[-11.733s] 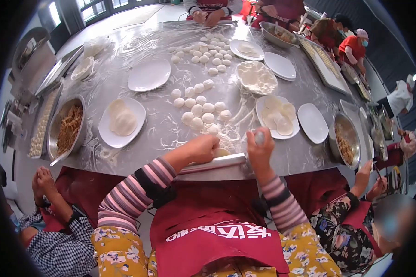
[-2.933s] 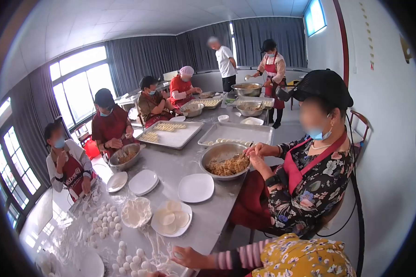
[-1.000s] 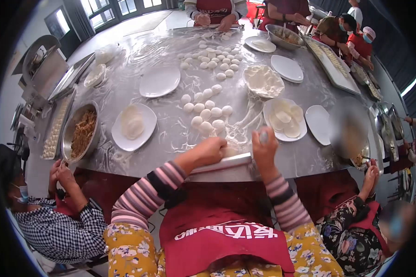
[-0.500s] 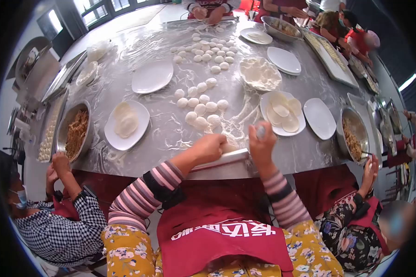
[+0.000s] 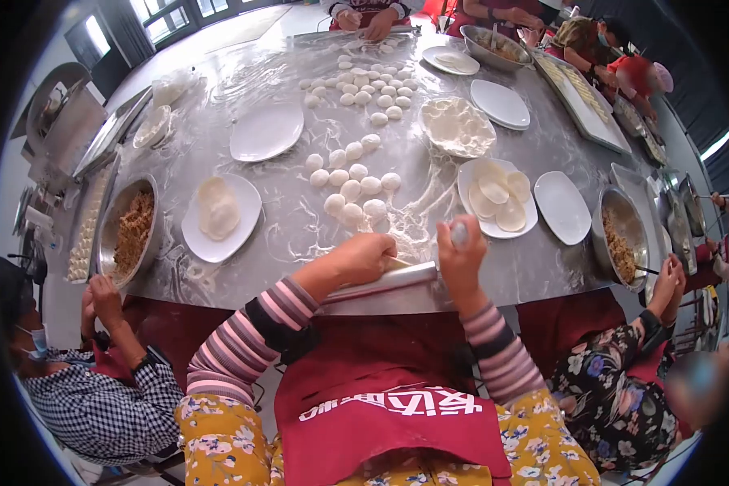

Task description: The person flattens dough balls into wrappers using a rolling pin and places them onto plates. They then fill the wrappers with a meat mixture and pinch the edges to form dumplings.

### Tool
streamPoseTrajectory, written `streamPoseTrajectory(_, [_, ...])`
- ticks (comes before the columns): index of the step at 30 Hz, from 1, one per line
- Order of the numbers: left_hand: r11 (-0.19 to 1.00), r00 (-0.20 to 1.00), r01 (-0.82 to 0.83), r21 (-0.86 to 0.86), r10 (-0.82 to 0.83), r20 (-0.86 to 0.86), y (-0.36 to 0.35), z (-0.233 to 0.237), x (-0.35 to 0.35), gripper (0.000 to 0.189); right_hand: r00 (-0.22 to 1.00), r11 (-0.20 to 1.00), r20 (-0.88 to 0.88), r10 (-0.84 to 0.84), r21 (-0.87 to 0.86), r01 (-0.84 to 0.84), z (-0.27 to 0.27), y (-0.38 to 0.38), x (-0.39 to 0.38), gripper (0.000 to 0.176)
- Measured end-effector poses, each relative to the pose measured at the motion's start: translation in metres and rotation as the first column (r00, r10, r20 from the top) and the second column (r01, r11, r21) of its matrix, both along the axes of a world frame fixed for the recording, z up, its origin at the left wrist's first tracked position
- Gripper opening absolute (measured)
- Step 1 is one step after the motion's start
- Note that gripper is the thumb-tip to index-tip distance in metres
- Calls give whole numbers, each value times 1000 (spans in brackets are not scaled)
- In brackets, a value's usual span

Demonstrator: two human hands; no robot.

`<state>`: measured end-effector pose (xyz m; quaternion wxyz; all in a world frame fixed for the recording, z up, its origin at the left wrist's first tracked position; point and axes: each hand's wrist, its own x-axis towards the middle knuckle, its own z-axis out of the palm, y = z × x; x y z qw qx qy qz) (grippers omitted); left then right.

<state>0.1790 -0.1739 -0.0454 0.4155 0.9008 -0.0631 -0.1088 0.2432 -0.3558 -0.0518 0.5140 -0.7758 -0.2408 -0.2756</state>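
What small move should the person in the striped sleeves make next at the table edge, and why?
Probably turn the dough piece slightly with the left hand and roll over it. The right hand grips the rolling pin just beside the piece, which lies at the left fingers. The plate beyond holds finished flat rounds.

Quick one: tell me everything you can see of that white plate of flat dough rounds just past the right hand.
The white round plate is shallow and smooth, ceramic or melamine by its look, and lies flat on the flour-dusted steel table. About five thin pale dough rounds overlap on it and cover most of it. It sits just beyond the right hand, which is fisted round a pale rod and does not touch it. A second white plate lies close beside it.
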Motion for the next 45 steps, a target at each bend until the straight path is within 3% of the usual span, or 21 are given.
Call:
streamPoseTrajectory(3, [991, 991, -131, 37, 130, 6, 4, -6, 7, 10, 997, 999, -68, 48, -7, -48, 2, 22, 19, 21])
streamPoseTrajectory(6, [991, 997, -75, 109, 78, -29, 3, -5, 2, 11, 995, 999, 92, 33, -2, -33, -1, 2, 2, 21])
streamPoseTrajectory(11, [999, 997, -48, 4, 47, 63, -18, -3, 18, 12, 998, 998, 34, 47, -37, -45, 4, -39, -46, 23])
streamPoseTrajectory(13, [999, 989, 20, -36, -14, 149, -32, 0, 49, 15, 985, 989, -97, 145, 40, -142, 5, -43, -52, 25])
streamPoseTrajectory(15, [921, 1000, -21, -390, 25, 5, -51, 18, 86, 17, 986, 989, -86, 144, 50, -140, 4, -41, -47, 25])
streamPoseTrajectory(18, [858, 991, -80, -507, 124, 53, -33, 19, 124, 17, 983, 985, -84, 165, 61, -160, 3, -40, -48, 26])
streamPoseTrajectory(21, [941, 908, -337, 42, 312, 281, 12, 22, 108, 20, 986, 987, -65, 153, 67, -149, 4, -39, -48, 26])
streamPoseTrajectory(22, [934, 904, -352, 56, 324, 279, 15, 24, 97, 20, 991, 991, -60, 122, 57, -119, 2, -41, -49, 26])
streamPoseTrajectory(24, [805, 954, -297, 513, 269, 130, 21, 25, 75, 25, 984, 985, -83, 157, 85, -150, -2, -43, -48, 25])
streamPoseTrajectory(25, [778, 961, -275, 564, 229, 153, 24, 17, 71, 30, 990, 992, -67, 120, 42, -118, -1, -43, -47, 24])
streamPoseTrajectory(27, [828, 922, -358, 431, 242, 301, 27, -7, 64, 28, 993, 994, -49, 109, 21, -108, -7, -41, -42, 20])
streamPoseTrajectory(28, [828, 930, -299, 474, 142, 339, 31, -17, 70, 26, 991, 991, -53, 126, 40, -124, -13, -41, -41, 18])
streamPoseTrajectory(30, [866, 907, -321, 384, 163, 389, 27, -15, 65, 21, 991, 995, 91, 100, -27, -98, -10, -40, -40, 16])
streamPoseTrajectory(32, [929, 841, -306, 208, 161, 517, 18, -24, 63, 21, 975, 987, -161, 155, 77, -144, -29, -48, -43, 15])
streamPoseTrajectory(34, [947, 830, -316, 56, 248, 501, 7, -14, 48, 18, 952, 965, -221, 210, 206, -165, -24, -43, -46, 14])
streamPoseTrajectory(35, [948, 838, -279, -152, 317, 444, 4, -6, 32, 23, 948, 963, -234, 218, 208, -170, -18, -39, -48, 14])
streamPoseTrajectory(36, [956, 930, -277, -94, 292, 225, 5, -7, 25, 29, 944, 964, -250, 214, 208, -163, -14, -37, -50, 13])
streamPoseTrajectory(37, [976, 939, -214, -35, 215, 270, 6, -33, 22, 24, 934, 953, -241, 262, 216, -211, -16, -35, -49, 13])
streamPoseTrajectory(38, [994, 982, -98, 42, 90, 169, 8, -45, 23, 11, 915, 947, -283, 287, 230, -226, -17, -36, -44, 13])
streamPoseTrajectory(39, [987, 960, -117, -115, 142, 242, 7, -38, 10, 5, 899, 943, -320, 300, 241, -229, -15, -38, -36, 13])
streamPoseTrajectory(45, [988, 975, -155, -22, 157, 159, -1, -27, 3, 7, 898, 952, -335, 286, 207, -226, 1, -13, -11, 15])
